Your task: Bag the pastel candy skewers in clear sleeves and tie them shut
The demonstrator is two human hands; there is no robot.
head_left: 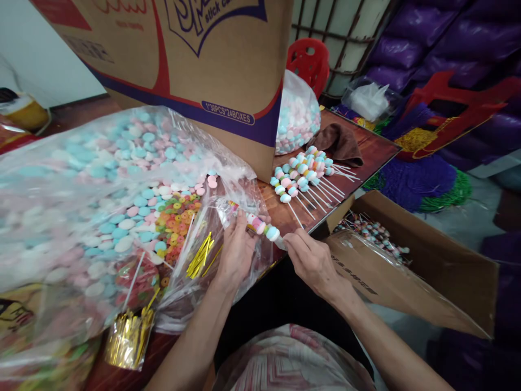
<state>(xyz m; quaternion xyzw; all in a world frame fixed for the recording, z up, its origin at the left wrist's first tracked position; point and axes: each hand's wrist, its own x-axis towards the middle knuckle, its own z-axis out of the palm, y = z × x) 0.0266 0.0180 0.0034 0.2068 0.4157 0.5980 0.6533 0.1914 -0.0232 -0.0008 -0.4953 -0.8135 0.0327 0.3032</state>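
Observation:
A candy stick (266, 229) with pastel candies in a clear wrapper stretches between my two hands. My left hand (240, 247) is closed on its wrapped upper end, where a printed label shows. At the other end, my right hand (311, 258) pinches the gathered wrapper just past a pale blue candy. To the left of my left hand lie gold twist ties (200, 256) and orange and yellow ring candies (179, 214). Pink, blue and white candies (118, 228) are spread on and under clear plastic. Finished-looking candy sticks (301, 172) are piled on the table beyond my hands.
A large printed carton (183, 81) stands at the back. Beside it are a bag of candies (297, 117) and a brown cloth (340, 142). An open cardboard box (439, 260) holding candy sticks sits right of the table (376, 142). A gold packet (129, 339) stands at lower left.

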